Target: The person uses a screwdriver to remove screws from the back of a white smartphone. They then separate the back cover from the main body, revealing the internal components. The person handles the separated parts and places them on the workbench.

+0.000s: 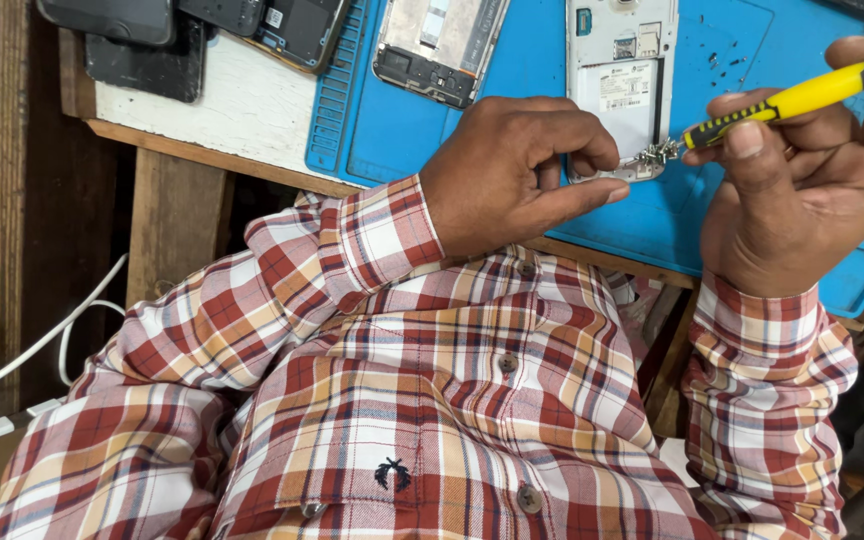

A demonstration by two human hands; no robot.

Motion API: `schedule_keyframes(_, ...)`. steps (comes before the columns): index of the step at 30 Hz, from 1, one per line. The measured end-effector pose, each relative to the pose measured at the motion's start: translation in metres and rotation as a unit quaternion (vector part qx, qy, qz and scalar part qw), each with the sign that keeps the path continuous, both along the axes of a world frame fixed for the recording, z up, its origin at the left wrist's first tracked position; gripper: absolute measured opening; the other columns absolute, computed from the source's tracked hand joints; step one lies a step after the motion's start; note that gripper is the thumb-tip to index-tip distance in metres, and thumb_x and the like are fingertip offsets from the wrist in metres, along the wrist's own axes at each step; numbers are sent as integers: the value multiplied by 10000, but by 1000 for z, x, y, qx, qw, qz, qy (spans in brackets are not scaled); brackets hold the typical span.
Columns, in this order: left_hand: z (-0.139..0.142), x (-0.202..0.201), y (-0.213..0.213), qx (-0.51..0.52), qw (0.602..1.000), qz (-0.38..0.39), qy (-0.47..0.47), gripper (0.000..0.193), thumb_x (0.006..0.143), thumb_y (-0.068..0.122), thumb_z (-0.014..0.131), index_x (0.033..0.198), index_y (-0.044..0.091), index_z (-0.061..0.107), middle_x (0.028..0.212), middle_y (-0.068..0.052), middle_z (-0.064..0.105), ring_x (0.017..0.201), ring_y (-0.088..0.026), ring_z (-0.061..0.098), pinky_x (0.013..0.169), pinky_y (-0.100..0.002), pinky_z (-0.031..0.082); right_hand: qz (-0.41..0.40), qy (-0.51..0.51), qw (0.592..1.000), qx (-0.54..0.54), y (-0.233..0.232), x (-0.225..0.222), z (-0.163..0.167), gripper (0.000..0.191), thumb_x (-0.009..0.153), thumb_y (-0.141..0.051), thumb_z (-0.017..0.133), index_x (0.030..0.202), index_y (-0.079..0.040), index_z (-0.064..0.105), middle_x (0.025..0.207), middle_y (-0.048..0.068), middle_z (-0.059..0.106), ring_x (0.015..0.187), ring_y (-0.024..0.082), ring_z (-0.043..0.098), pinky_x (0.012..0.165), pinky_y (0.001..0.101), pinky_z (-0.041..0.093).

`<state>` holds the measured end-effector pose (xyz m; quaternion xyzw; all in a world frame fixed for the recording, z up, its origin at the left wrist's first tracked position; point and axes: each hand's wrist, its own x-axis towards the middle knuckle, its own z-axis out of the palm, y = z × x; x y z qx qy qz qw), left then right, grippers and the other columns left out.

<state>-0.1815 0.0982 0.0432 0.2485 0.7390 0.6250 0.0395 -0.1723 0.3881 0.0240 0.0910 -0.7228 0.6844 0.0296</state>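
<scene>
While our left hand [512, 170] pinches the opened phone's [620, 90] lower edge on the blue mat [512, 80], our right hand [802, 180] clamps the yellow screwdriver [802, 97]; the phone looks light, rigid, fragile, best held by its edges.

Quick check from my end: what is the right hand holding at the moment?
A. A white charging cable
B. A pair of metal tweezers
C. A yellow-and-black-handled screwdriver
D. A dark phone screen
C. The right hand grips a yellow-and-black-handled screwdriver, its tip clustered with tiny screws by the lower edge of the opened white phone that the left hand steadies.
</scene>
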Motion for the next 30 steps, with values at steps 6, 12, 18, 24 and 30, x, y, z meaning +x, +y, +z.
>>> schedule_keyframes(6, -2, -1, 0, -14, 1000, 6, 17, 130, 997, 200, 758, 1007, 71, 752, 883, -37, 730, 677, -82, 696, 600, -252, 569, -3, 5, 1000, 11, 1, 0, -2, 536, 1149, -8, 734, 1559, -19, 388, 1072, 254, 710, 886, 293, 726, 779, 372, 622)
schedule_keyframes(12, -5, -2, 1, -17, 999, 10, 45, 127, 993, 196, 768, 992, 72, 744, 869, -34, 725, 690, -87, 696, 610, -252, 565, -21, 0, 999, -26, 4, 2, -5, 553, 1145, -2, 742, 1567, 5, 385, 1067, 249, 705, 842, 297, 707, 749, 378, 604)
schedule_keyframes(18, -9, -3, 1, 15, 1000, 6, 15, 126, 966, 189, 810, 992, 87, 740, 881, -18, 734, 698, -70, 699, 611, -242, 576, -21, 20, 999, -19, 5, 5, -4, 598, 1145, -18, 736, 1618, -1, 370, 1090, 243, 696, 853, 286, 707, 770, 392, 619)
schedule_keyframes(24, -11, -4, 1, 39, 999, 9, 10, 122, 950, 179, 833, 974, 95, 748, 880, -12, 742, 687, -61, 695, 607, -238, 561, -28, 48, 998, -34, 7, 12, -8, 585, 1154, -26, 747, 1613, 31, 390, 1089, 249, 686, 845, 284, 697, 765, 405, 627)
schedule_keyframes(30, -8, -4, -1, 44, 999, 13, 11, 132, 943, 195, 851, 949, 102, 758, 876, 5, 751, 660, -57, 667, 585, -226, 531, -16, 83, 996, 1, 13, 12, -8, 541, 1167, -36, 751, 1581, 17, 407, 1089, 257, 695, 862, 314, 727, 781, 422, 617)
